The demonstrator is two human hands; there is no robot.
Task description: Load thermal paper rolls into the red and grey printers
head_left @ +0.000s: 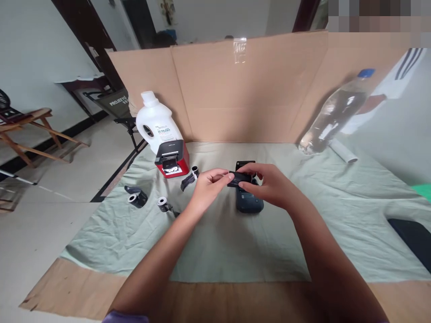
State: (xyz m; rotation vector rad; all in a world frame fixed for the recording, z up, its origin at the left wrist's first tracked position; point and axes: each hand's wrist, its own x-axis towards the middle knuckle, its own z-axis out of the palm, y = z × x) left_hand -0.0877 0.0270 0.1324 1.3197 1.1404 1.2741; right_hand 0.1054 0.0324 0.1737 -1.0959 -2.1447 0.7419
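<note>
You have a small, glossy black cylindrical roll held crosswise and roughly level, its left end pinched in your left hand, its other end in your right hand. Behind it, partly hidden from you, lies a dark blue-black, rounded plastic device, black flap open at its far end.

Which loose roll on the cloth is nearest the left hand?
The roll right of the red printer; the other two lie farther from the left hand.

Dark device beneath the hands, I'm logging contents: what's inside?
The dark device shows its front; left hand, right hand and their black roll cover its middle, hiding any contents.
</note>
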